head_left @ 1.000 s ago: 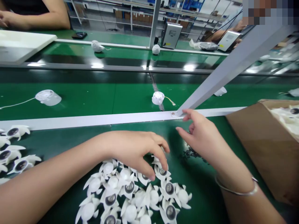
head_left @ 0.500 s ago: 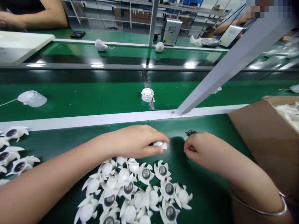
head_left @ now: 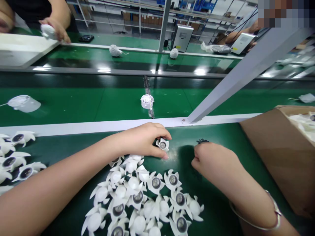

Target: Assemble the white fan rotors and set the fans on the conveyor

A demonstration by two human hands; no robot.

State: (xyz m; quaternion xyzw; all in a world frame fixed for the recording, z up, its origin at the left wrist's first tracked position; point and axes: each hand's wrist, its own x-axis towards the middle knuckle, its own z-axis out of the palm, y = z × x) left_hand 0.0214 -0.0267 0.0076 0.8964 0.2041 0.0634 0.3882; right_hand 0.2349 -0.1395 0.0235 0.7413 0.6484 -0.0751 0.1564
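My left hand [head_left: 142,139] is closed around a small white fan blade [head_left: 162,144], held just above the green bench with its hub facing me. Below it lies a pile of white fan blades [head_left: 145,200], several showing dark metal hubs. My right hand [head_left: 211,160] is curled with its fingertips pinched over a patch of small dark parts [head_left: 202,141] on the mat; what they hold is hidden. A metal bangle [head_left: 256,213] sits on that wrist.
A cardboard box [head_left: 278,154] of white parts stands at the right. More fan blades [head_left: 14,154] lie at the left edge. Fan housings [head_left: 147,101] ride the conveyor belt beyond the white rail [head_left: 73,127]. A slanted grey post [head_left: 236,75] rises from the rail. Another person's hand [head_left: 52,29] works at the far left.
My left hand picked a fan blade from the pile and lifted it up toward the rail. My right hand drew back from the post and curled shut. The housings on the belt drifted left.
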